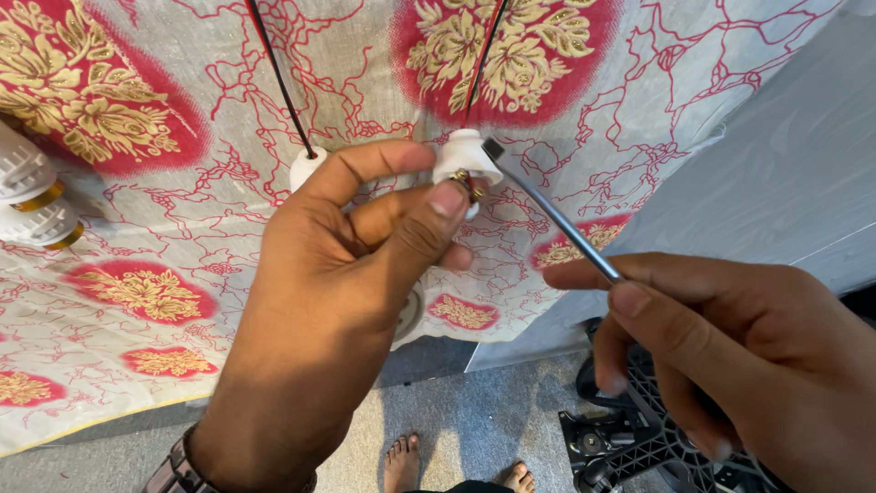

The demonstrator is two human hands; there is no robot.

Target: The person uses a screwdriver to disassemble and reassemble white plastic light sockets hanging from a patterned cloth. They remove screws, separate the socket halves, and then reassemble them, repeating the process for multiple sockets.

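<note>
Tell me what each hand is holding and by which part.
The left hand pinches a white lamp holder by its lower end, between thumb and fingers. The right hand grips a screwdriver at the handle end of its shaft, tip at the holder.

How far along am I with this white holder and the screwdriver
Done: wires already run into the white holder. In hand: left hand grips it while right hand aims the screwdriver at its brass screw. Left: second holder lies untouched.

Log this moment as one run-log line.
left hand: holds white lamp holder | right hand: holds screwdriver, tip at holder | backdrop: floral cloth
</note>
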